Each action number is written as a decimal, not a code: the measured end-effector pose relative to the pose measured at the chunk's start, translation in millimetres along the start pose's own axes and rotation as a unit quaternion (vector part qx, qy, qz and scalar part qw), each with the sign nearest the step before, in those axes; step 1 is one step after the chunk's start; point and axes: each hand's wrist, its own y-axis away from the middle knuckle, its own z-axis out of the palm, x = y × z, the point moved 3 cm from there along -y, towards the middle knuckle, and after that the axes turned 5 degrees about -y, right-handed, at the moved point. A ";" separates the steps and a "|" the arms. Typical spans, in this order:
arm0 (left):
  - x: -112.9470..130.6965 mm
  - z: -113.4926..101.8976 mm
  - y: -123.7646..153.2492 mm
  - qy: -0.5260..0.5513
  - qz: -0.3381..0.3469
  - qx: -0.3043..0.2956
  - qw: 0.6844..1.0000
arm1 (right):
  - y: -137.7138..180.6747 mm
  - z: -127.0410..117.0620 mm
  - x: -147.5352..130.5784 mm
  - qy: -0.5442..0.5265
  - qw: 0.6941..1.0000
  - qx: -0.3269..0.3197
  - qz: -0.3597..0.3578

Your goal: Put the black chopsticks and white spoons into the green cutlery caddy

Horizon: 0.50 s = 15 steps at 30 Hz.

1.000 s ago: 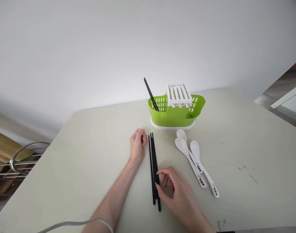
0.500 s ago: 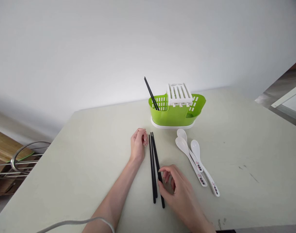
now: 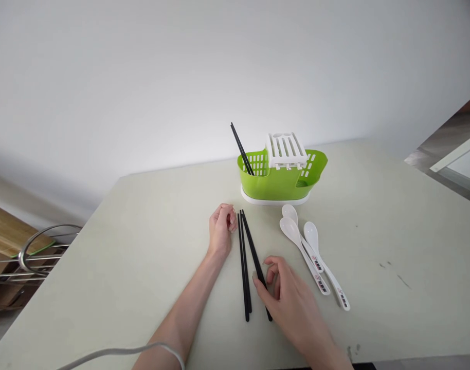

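Several black chopsticks lie on the table in front of me. Two of them, the left chopsticks (image 3: pixel 243 272), lie side by side, and the right chopstick (image 3: pixel 252 246) slants away from them at its near end. My right hand (image 3: pixel 287 295) has its thumb and curled fingers around that slanted chopstick's lower half. My left hand (image 3: pixel 222 223) rests on the table in a loose fist, just left of the chopsticks' far ends, with nothing visible in it. Three white spoons (image 3: pixel 312 234) with printed handles lie to the right, two of them overlapping.
Behind the chopsticks stands a green basket (image 3: pixel 281 186) with a white slotted top (image 3: pixel 287 149) and a white base. More black chopsticks (image 3: pixel 241 149) lean in its left compartment. A grey cable (image 3: pixel 119 352) crosses my left forearm. A metal rack (image 3: pixel 24 257) stands off the table's left edge.
My right hand has shifted slightly right and away from me. The near end of the right chopstick has swung right, widening its gap from the other two. My left hand stays put.
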 end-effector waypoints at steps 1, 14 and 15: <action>0.4 0.1 0.3 0.000 0.000 0.000 1.000 | -1.4 0.5 0.0 0.017 1.000 -0.002 -0.008; 0.6 0.7 0.4 0.004 -0.006 -0.001 1.000 | -17.2 5.4 3.3 0.129 0.991 -0.041 0.002; 0.4 0.7 0.4 0.005 -0.006 -0.002 1.000 | -17.7 5.4 3.1 0.133 0.990 -0.041 0.004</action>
